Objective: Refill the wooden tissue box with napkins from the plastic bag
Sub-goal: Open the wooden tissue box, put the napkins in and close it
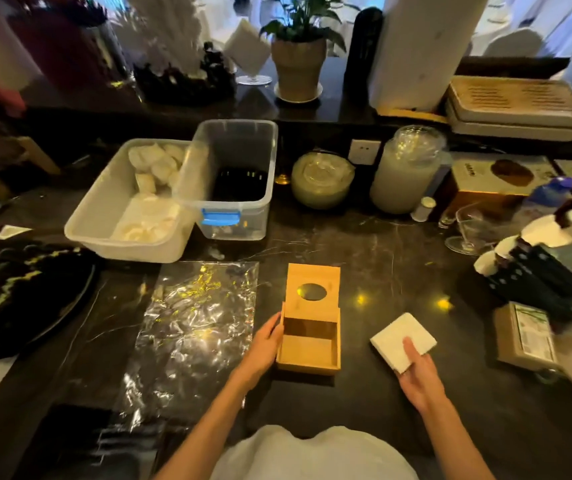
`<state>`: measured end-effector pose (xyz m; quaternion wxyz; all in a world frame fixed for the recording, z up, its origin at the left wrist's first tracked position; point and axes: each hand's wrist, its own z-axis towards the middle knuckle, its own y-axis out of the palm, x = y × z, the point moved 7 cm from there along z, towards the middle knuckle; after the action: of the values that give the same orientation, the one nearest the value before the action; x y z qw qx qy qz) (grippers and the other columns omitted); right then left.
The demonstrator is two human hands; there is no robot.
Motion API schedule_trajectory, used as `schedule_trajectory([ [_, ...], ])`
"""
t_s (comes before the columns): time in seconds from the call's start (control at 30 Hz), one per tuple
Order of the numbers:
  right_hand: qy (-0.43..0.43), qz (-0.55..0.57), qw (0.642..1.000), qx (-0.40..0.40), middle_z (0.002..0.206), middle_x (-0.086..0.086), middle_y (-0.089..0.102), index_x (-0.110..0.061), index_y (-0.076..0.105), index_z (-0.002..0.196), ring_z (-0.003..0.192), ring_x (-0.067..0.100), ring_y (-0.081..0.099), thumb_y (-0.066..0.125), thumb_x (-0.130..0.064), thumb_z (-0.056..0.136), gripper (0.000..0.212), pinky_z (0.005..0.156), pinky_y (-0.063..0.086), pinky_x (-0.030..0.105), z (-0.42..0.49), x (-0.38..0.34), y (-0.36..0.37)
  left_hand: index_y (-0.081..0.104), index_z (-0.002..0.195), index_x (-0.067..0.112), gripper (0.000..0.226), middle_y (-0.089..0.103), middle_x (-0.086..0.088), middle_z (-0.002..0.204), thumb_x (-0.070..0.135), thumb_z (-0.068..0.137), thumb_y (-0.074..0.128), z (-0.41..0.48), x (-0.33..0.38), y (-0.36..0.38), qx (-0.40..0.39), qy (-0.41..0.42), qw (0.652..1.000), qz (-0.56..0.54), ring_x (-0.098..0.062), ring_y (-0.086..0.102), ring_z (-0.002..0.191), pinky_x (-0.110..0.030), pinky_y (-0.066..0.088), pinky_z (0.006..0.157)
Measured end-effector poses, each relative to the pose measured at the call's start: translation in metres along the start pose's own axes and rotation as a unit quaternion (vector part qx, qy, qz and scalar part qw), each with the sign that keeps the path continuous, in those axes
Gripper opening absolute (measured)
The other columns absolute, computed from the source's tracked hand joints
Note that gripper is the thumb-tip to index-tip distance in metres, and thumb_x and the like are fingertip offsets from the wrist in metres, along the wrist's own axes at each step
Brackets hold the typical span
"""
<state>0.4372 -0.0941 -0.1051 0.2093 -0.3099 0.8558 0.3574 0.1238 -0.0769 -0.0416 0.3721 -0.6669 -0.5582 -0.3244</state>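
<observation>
a dark marble counter (399, 271) is seen, with the flattened clear plastic bag (194, 327) lying left of centre. just right of the bag, the wooden tissue box (310, 344) stands open and appears empty, its lid (312, 292) with the oval hole slid toward the far side. the box's left wall is steadied by the left hand (265, 344), fingers laid flat against it. a white napkin stack (403, 341) is pinched by the right hand (419, 372), thumb on top, right of the box and apart from it. loading is judged to be the step in hand; next, the stack must be squared over the opening and lowered in. no writing can be read.
</observation>
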Motion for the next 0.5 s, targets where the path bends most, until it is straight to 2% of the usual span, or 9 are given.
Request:
schedule_trajectory([
  [0.07,-0.005,-0.085,0.996,-0.036,0.126,0.009,0.066,-0.015,0.049,0.138,0.099,0.020,0.072,0.060,-0.018,0.093,0.047,0.076,0.062,0.034,-0.005,-0.009,0.029,0.042,0.138,0.032,0.036,0.057,0.006,0.126,0.029,0.102,0.042,0.002,-0.004,-0.004,-0.006,-0.022,0.999,-0.030,-0.008,0.058,0.105,-0.023,0.055,0.079],
  [0.13,-0.020,-0.261,0.958,-0.115,0.122,0.008,0.069,-0.020,0.057,0.126,0.101,0.020,0.072,0.072,-0.029,0.081,0.049,0.075,0.062,0.034,-0.019,-0.021,0.084,0.046,0.132,0.037,0.031,0.061,0.004,0.121,0.027,0.102,0.044,0.003,-0.008,-0.007,-0.010,-0.061,0.997,-0.055,-0.016,0.061,0.106,-0.044,0.058,0.084],
  [0.17,-0.037,-0.391,0.905,-0.160,0.118,0.004,0.070,-0.023,0.058,0.123,0.098,0.017,0.072,0.075,-0.034,0.078,0.050,0.074,0.061,0.031,-0.027,-0.022,0.116,0.047,0.128,0.038,0.030,0.062,0.001,0.119,0.024,0.102,0.043,0.004,-0.010,-0.010,-0.008,-0.079,0.995,-0.058,-0.020,0.061,0.108,-0.050,0.057,0.087],
  [0.2,-0.063,-0.527,0.822,-0.205,0.114,-0.002,0.069,-0.024,0.058,0.122,0.096,0.015,0.071,0.075,-0.037,0.080,0.047,0.072,0.059,0.026,-0.036,-0.018,0.147,0.048,0.127,0.038,0.031,0.062,-0.001,0.119,0.021,0.101,0.042,0.005,-0.011,-0.012,-0.005,-0.089,0.995,-0.053,-0.023,0.060,0.109,-0.054,0.056,0.089],
  [0.27,-0.109,-0.728,0.618,-0.276,0.110,-0.010,0.063,-0.028,0.057,0.119,0.099,0.012,0.065,0.070,-0.035,0.085,0.037,0.076,0.054,0.023,-0.050,0.004,0.198,0.051,0.125,0.036,0.034,0.063,-0.005,0.116,0.016,0.100,0.041,0.006,-0.012,-0.014,-0.007,-0.095,0.994,-0.049,-0.027,0.062,0.108,-0.056,0.055,0.089],
  [0.3,-0.122,-0.789,0.527,-0.290,0.114,-0.007,0.063,-0.027,0.057,0.122,0.106,0.016,0.063,0.069,-0.031,0.086,0.038,0.081,0.052,0.027,-0.053,0.017,0.214,0.053,0.124,0.035,0.034,0.064,-0.007,0.115,0.015,0.099,0.042,0.007,-0.013,-0.014,-0.008,-0.097,0.994,-0.050,-0.030,0.062,0.107,-0.057,0.054,0.089],
  [0.33,-0.126,-0.833,0.454,-0.291,0.122,-0.001,0.063,-0.024,0.055,0.127,0.113,0.021,0.060,0.069,-0.028,0.087,0.043,0.088,0.051,0.032,-0.053,0.031,0.223,0.054,0.122,0.036,0.034,0.065,-0.009,0.115,0.014,0.099,0.042,0.008,-0.014,-0.015,-0.007,-0.099,0.994,-0.053,-0.032,0.062,0.108,-0.058,0.053,0.088],
  [0.4,-0.105,-0.882,0.365,-0.278,0.136,0.006,0.058,-0.020,0.049,0.137,0.125,0.028,0.053,0.067,-0.024,0.088,0.052,0.098,0.046,0.038,-0.046,0.053,0.228,0.055,0.120,0.035,0.033,0.065,-0.010,0.115,0.013,0.098,0.043,0.009,-0.016,-0.016,-0.010,-0.099,0.993,-0.065,-0.032,0.062,0.105,-0.058,0.054,0.086],
  [0.5,-0.035,-0.903,0.316,-0.290,0.141,0.008,0.053,-0.019,0.045,0.141,0.128,0.029,0.050,0.067,-0.023,0.089,0.056,0.102,0.042,0.040,-0.038,0.077,0.219,0.055,0.123,0.034,0.033,0.066,-0.007,0.112,0.015,0.098,0.046,0.011,-0.018,-0.016,-0.017,-0.100,0.992,-0.079,-0.027,0.063,0.098,-0.053,0.056,0.083],
])
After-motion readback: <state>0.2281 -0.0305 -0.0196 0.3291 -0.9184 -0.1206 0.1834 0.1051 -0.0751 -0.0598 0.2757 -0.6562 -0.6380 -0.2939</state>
